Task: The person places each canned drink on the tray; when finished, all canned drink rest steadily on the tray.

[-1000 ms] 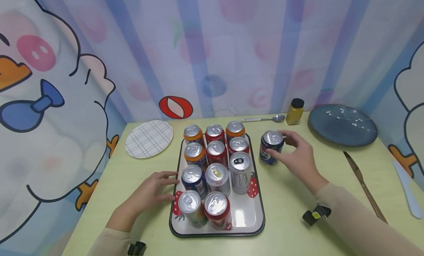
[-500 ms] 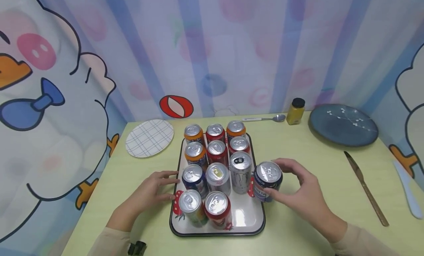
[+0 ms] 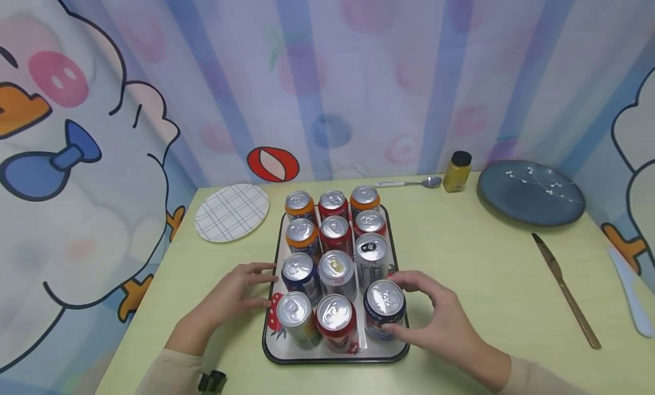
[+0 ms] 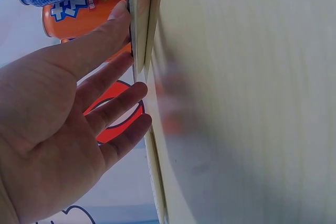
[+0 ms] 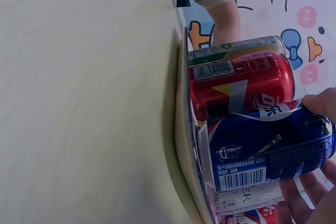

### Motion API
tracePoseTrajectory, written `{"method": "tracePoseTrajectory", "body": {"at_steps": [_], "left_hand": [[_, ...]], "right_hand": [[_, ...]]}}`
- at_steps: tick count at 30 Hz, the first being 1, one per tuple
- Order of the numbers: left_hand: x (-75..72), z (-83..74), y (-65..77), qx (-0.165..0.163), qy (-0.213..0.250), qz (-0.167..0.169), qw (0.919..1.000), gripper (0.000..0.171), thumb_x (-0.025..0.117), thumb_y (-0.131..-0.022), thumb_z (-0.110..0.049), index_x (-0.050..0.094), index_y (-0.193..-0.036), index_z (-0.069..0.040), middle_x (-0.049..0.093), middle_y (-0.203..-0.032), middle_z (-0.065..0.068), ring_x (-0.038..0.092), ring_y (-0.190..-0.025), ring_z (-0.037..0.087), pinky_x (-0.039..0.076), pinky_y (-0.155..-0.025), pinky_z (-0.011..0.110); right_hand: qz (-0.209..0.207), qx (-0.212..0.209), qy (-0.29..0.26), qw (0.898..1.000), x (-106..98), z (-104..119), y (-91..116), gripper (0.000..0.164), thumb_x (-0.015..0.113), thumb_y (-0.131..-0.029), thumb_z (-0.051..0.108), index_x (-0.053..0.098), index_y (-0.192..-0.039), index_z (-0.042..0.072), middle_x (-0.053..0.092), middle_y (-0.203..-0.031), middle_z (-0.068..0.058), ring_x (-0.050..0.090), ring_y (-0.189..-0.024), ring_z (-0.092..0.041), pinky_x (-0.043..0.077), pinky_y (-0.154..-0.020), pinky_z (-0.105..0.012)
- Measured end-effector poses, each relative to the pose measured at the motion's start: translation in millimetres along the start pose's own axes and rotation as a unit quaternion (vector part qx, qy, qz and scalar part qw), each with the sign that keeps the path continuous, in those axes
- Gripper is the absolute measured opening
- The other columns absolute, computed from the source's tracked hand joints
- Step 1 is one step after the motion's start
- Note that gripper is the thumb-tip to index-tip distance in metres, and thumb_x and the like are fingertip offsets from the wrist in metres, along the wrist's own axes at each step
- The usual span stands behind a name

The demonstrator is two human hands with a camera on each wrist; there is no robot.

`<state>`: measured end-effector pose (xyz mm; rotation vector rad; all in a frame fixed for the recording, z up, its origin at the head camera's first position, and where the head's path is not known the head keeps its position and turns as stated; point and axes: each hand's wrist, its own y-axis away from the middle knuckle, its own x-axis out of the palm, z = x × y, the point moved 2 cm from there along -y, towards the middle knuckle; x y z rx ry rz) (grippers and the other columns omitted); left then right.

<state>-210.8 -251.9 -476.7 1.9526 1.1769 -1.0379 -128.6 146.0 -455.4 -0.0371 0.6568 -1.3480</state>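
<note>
My right hand (image 3: pixel 442 324) holds a dark blue soda can (image 3: pixel 385 304) between thumb and fingers, over the front right corner of the white strawberry-print tray (image 3: pixel 335 360). In the right wrist view this can (image 5: pixel 268 148) stands beside a red can (image 5: pixel 244 85), its base close to the tray; whether it touches is unclear. A silver can (image 3: pixel 372 258) is just behind it. My left hand (image 3: pixel 235 295), fingers extended, is at the tray's left edge; in the left wrist view the hand's (image 4: pixel 58 114) thumb and fingertips meet that edge. Several other cans stand upright in rows on the tray.
A checked plate (image 3: pixel 232 213) lies back left. Along the back are a spoon (image 3: pixel 409 183) and a yellow jar with a black lid (image 3: pixel 457 172). To the right are a dark plate (image 3: pixel 532 193), a brown knife (image 3: pixel 565 290) and a pale blue knife (image 3: pixel 630 292).
My right hand has carried the dark blue can from the table right of the tray, toward me and leftward, to the tray's front right corner. My left hand stays put.
</note>
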Motion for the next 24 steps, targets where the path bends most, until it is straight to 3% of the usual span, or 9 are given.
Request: {"method": "tracePoseTrajectory", "body": {"at_steps": [8, 14, 20, 22, 24], "left_hand": [[-3.0, -0.8, 3.0, 0.014, -0.014, -0.009, 0.9998, 0.051, 0.087, -0.083, -0.022, 0.073, -0.132, -0.017, 0.055, -0.154, 0.007, 0.049, -0.140, 0.040, 0.041, -0.116, 0.063], [-4.5, 2.0, 2.8, 0.011, -0.006, -0.006, 0.9999, 0.051, 0.087, -0.083, -0.024, 0.072, -0.132, -0.019, 0.056, -0.154, 0.006, 0.047, -0.143, 0.040, 0.038, -0.118, 0.063], [-5.4, 6.4, 2.4, 0.020, 0.005, -0.008, 0.9998, 0.053, 0.086, -0.085, -0.025, 0.069, -0.135, -0.017, 0.056, -0.153, 0.007, 0.047, -0.143, 0.040, 0.038, -0.119, 0.064], [-6.7, 7.5, 3.6, 0.020, 0.007, -0.019, 0.9996, 0.053, 0.085, -0.087, -0.023, 0.067, -0.137, -0.015, 0.057, -0.152, 0.009, 0.048, -0.142, 0.040, 0.039, -0.118, 0.063], [-8.8, 9.2, 5.4, 0.013, 0.003, -0.036, 0.9993, 0.053, 0.082, -0.089, -0.019, 0.066, -0.139, -0.013, 0.058, -0.151, 0.010, 0.049, -0.142, 0.041, 0.041, -0.116, 0.063]], "right_hand": [[0.009, -0.009, 0.024, 1.000, 8, -2, 4, 0.074, 0.101, -0.065, 0.023, 0.063, -0.129, 0.024, 0.069, -0.125, 0.012, 0.065, -0.114, -0.006, 0.060, -0.092, -0.036], [0.021, -0.016, 0.031, 0.999, 4, -3, 3, 0.071, 0.098, -0.070, 0.031, 0.064, -0.131, 0.022, 0.068, -0.128, 0.010, 0.065, -0.115, -0.007, 0.060, -0.095, -0.035], [0.018, 0.001, 0.031, 0.999, -19, -17, 3, 0.054, 0.089, -0.083, 0.019, 0.067, -0.132, 0.018, 0.068, -0.131, 0.004, 0.062, -0.121, -0.005, 0.056, -0.098, -0.023], [0.002, 0.022, 0.059, 0.998, -31, -27, 2, 0.046, 0.084, -0.088, 0.017, 0.067, -0.132, 0.019, 0.068, -0.132, 0.003, 0.062, -0.120, -0.004, 0.056, -0.097, -0.020], [-0.006, 0.048, 0.102, 0.994, -46, -38, -1, 0.040, 0.077, -0.095, 0.020, 0.067, -0.133, 0.019, 0.067, -0.134, 0.001, 0.062, -0.122, -0.009, 0.057, -0.097, -0.025]]}}
